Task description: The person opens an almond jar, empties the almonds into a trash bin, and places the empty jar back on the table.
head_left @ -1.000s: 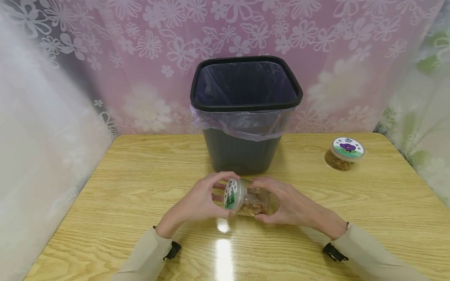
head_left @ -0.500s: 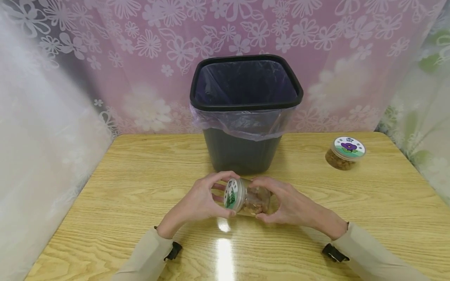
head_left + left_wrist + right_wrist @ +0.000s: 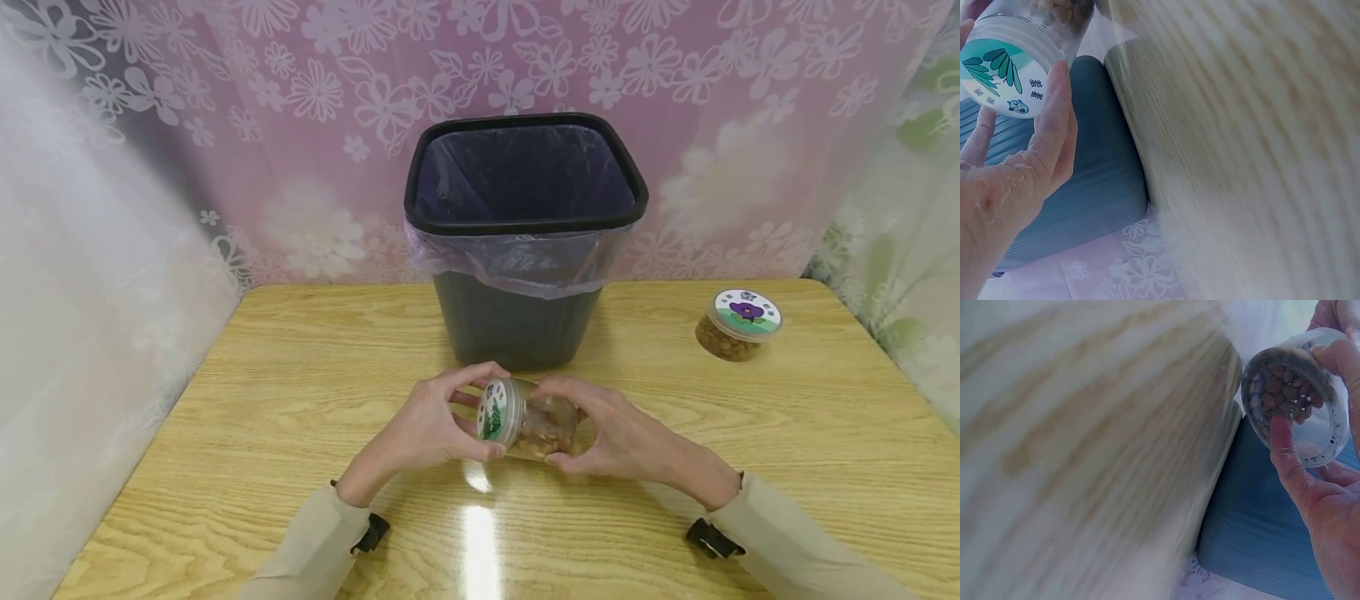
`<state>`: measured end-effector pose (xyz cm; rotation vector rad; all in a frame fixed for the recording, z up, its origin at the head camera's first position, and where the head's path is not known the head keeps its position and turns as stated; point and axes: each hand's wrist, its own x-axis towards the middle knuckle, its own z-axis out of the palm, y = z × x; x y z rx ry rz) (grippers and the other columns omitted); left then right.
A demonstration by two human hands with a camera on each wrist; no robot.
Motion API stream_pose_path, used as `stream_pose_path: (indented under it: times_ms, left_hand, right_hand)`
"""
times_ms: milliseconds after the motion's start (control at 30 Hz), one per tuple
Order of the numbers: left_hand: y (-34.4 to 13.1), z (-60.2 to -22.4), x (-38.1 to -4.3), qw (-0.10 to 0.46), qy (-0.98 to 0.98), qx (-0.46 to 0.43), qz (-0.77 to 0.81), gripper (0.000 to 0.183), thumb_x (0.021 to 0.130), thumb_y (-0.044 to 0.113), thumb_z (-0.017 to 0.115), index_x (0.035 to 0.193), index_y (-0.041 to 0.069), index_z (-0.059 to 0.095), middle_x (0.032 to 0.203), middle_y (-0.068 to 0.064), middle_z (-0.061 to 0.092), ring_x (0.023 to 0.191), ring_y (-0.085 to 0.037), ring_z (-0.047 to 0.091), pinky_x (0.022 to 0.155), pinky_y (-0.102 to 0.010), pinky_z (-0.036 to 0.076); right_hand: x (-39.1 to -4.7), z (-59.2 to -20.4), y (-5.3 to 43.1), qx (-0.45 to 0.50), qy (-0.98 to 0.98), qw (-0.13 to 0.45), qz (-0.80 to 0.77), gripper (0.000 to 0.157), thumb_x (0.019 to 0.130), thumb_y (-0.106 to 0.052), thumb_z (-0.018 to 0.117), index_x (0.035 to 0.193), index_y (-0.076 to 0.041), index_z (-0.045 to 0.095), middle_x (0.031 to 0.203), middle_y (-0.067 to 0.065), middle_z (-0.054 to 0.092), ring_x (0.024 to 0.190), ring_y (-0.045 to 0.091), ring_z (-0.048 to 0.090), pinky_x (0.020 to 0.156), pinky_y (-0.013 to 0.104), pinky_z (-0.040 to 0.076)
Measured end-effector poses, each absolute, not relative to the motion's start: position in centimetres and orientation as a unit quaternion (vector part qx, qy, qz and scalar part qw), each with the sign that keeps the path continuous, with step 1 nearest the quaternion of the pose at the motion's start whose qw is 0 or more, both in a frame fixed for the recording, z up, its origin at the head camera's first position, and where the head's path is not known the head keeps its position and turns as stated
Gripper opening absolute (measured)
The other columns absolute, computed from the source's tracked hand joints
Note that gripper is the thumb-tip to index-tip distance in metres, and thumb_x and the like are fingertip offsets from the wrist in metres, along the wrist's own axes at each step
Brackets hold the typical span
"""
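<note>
A clear plastic jar [image 3: 538, 427] with brown nut-like pieces inside is held on its side between both hands, in front of the bin. Its round lid [image 3: 492, 412], white and green with a leaf picture, faces left. My left hand [image 3: 429, 423] grips the lid end, thumb below and fingers above. At the base end, my right hand [image 3: 618, 433] holds the jar's body with curled fingers. The right wrist view looks at the jar's bottom [image 3: 1291, 406], where the pieces have gathered to one side. In the left wrist view the lid [image 3: 1007, 78] sits on the jar.
A dark bin [image 3: 517, 325] with a black rim and a purplish liner stands upright behind the hands. At the back right of the wooden table [image 3: 300, 358] is a second lidded jar [image 3: 738, 325] with a purple flower on its lid. Floral curtains [image 3: 315, 167] hang behind and at both sides.
Hands and jar keep nearly the same place and pose. The head view has shifted very slightly; nothing has been taken up or let go.
</note>
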<state>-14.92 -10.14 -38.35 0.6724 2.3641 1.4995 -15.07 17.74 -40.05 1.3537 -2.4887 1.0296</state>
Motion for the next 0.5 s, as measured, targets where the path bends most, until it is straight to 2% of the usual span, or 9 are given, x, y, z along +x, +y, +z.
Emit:
stream_pose_path:
  times_ms: [267,500]
  left_hand:
    - [-10.36,-38.59,-15.02,0.131,0.822,0.221,0.509,0.075,0.070,0.020,0.091,0.136,0.040,0.061,0.134,-0.003,0.065,0.110,-0.027,0.070,0.074,-0.028,0.062]
    - [-10.37,-38.48,-14.71,0.142,0.827,0.188,0.510,0.071,0.072,0.029,0.090,0.136,0.041,0.061,0.128,-0.009,0.066,0.105,-0.027,0.072,0.079,-0.032,0.062]
  right_hand:
    - [-15.07,-40.05,17.62,0.454,-0.822,0.076,0.336,0.076,0.073,-0.012,0.089,0.139,-0.012,0.052,0.128,0.002,0.066,0.104,0.012,0.065,0.085,0.030,0.058]
    - [-14.96,-39.87,17.40,0.455,-0.823,0.075,0.331,0.077,0.071,-0.012,0.090,0.137,-0.010,0.052,0.127,0.004,0.066,0.106,0.012,0.065,0.086,0.029,0.058]
